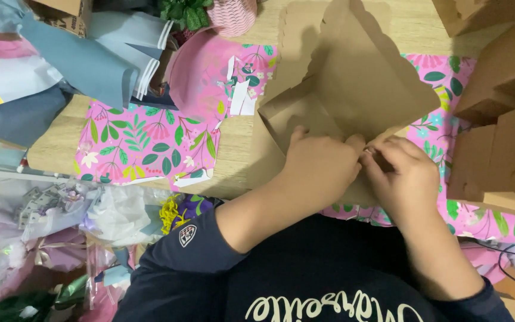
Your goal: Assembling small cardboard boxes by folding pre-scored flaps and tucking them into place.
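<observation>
A brown cardboard box [353,77] with scalloped flaps lies partly folded on the wooden table [242,149]. My left hand [320,167] presses on its near corner, fingers curled over the card. My right hand [403,170] meets it from the right, fingers pinching the same near edge of the box. Both hands touch each other at the fold. Pink floral wrapping paper [150,143] lies flat to the left of the box and more of it shows under the box on the right.
Stacked brown cardboard boxes [502,119] stand at the right. Blue and grey paper sheets [84,59] pile at the upper left, beside a pink plate [201,71] and a pink pot with a green plant [230,15]. Plastic wrap and ribbons [49,226] crowd the lower left.
</observation>
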